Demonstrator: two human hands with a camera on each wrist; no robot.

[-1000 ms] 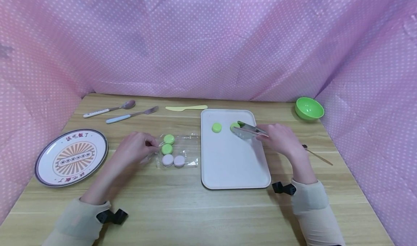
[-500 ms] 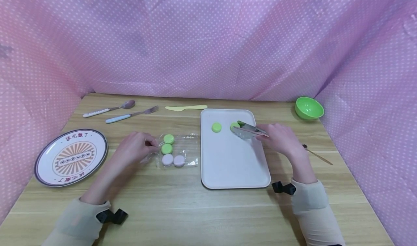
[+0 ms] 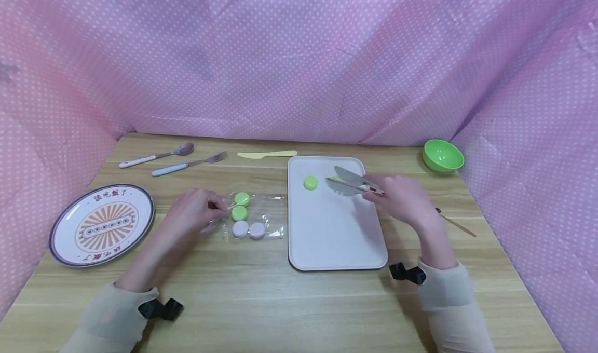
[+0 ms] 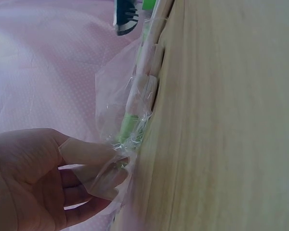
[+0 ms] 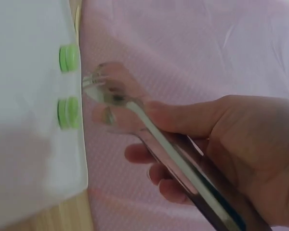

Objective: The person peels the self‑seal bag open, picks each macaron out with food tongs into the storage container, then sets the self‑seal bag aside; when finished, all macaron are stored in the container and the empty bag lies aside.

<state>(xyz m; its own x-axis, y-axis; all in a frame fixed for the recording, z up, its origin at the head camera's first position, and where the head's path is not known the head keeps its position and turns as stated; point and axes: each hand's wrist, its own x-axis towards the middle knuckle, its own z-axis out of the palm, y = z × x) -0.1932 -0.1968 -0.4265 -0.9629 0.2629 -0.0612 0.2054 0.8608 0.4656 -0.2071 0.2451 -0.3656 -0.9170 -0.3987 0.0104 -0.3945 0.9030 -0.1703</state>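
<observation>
1. tongs (image 3: 348,174), metal, shiny, with broad flat ends; over the far part of the tray, jaws parted, one in front of a green macaron; contact cannot be told
2. right hand (image 3: 402,200), fingers and thumb curled around the tongs, gripping
3. far green macaron pair: left piece (image 3: 310,182), right piece (image 5: 68,113); round, bright green, two-layered with a seam round the side; both on the tray, apart from each other
4. clear packaging (image 3: 275,207), thin, glossy, creased; on the table left of the tray; within it two green macarons (image 3: 240,213) and two pale lilac macarons (image 3: 257,231)
5. left hand (image 3: 196,210), thumb and fingers pinching the packaging at its left end
6. tray (image 3: 336,239), white, rounded corners, low rim; left rim just beside the packaging, far left corner by the yellow knife (image 3: 266,154); a long stretch of surface between macarons and near rim
7. open room: wide strip of wood table (image 3: 280,311) from tray and packaging to the near side; plate (image 3: 70,223) well left of the packaging, green bowl (image 3: 443,155) beyond the right hand
</observation>
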